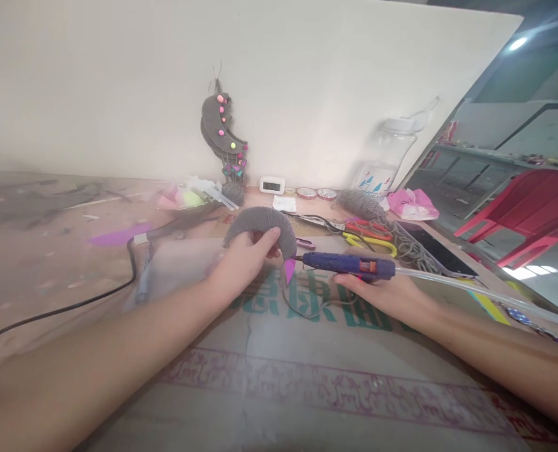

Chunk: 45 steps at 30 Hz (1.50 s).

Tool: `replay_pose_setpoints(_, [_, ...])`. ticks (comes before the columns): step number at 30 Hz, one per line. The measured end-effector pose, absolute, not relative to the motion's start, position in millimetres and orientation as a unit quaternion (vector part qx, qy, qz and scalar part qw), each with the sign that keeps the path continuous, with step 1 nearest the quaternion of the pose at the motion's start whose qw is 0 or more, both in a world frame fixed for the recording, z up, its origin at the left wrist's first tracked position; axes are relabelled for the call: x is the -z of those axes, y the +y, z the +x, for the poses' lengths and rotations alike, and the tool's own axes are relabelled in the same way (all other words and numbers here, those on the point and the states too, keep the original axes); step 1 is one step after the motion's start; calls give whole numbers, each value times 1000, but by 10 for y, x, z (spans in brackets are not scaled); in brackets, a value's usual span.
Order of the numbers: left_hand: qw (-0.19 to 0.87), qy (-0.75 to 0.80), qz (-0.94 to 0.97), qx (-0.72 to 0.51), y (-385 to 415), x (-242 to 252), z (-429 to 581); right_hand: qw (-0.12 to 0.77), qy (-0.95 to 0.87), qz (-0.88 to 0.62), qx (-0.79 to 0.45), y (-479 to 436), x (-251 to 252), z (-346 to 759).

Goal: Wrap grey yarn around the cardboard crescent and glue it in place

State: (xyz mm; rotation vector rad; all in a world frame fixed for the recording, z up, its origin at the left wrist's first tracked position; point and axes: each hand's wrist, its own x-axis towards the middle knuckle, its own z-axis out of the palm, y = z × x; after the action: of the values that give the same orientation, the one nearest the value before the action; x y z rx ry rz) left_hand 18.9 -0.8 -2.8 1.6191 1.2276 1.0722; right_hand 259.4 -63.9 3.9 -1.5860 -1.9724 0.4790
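Cardboard (pixel 307 376) under left hand (pixel 241 263) with yarn crescent (pixel 260 221), right hand (pixel 377 292) with glue gun (pixel 349 263)

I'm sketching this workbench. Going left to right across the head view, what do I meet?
Black cable → purple paper → left hand holding the grey yarn arch → blue glue gun in the right hand → red chair.
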Motion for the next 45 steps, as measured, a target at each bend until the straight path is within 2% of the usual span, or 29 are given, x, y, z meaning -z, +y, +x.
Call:
replay_pose_setpoints(13, [452,458,606,-467,35,83,206,283,-736,-587,-182,-632,-81,2588])
replay_pose_setpoints(25, [443,464,590,-491,58,113,226,285,-725,-608,-155,-640,-95,2586])
replay_pose_setpoints(33, [448,468,575,-500,50,101,230,331,-698,-610,-177,-632,-97,2552])
replay_pose_setpoints(37, [437,480,570,-504,43,93,224,315,-709,-615,-138,-630,-80,2598])
replay_pose_setpoints(45, [437,494,569,-491,17,56,227,311,-722,-602,-140,-636,-51,2607])
